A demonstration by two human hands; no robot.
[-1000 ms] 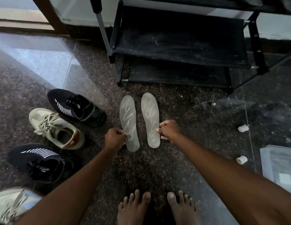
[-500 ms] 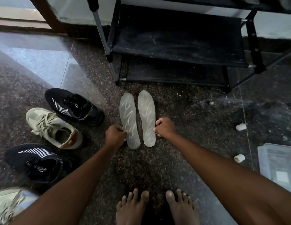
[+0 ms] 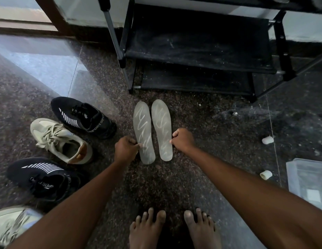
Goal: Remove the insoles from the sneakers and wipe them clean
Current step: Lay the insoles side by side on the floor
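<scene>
Dark speckled stone floor (image 3: 210, 141) underfoot, polished enough that a pale window glare lay across its upper left. A black rack (image 3: 192, 44) stood at the back against a light wall, both shelves dusty. A brown door frame (image 3: 48, 15) ran up at the top left.

And the count: two insoles, flat on the floor in front of the rack, side by side, toes towards it, a narrow gap between them, pale zigzag marks on both. The left insole (image 3: 144, 133) sat a touch nearer the person than the right insole (image 3: 162, 130).

Both hands were on them. The left hand (image 3: 126, 150) had its fingers curled in, thumb and fingertips pinching the left insole's outer edge near the heel. The right hand (image 3: 182, 140) was curled the same way, pinching the outer edge of the right insole.

Four sneakers lay to the left, well apart from the insoles: one black sneaker (image 3: 82, 117) at the back, a beige sneaker (image 3: 61, 141) touching it, a second black one (image 3: 41, 177) nearer, a second beige one (image 3: 11, 225) cut off at the bottom corner.

Two small white rolls (image 3: 267, 140) lay on the right, one behind the other. One clear box (image 3: 307, 178) sat at the right edge. Two bare feet (image 3: 147, 229) stood at the bottom.
</scene>
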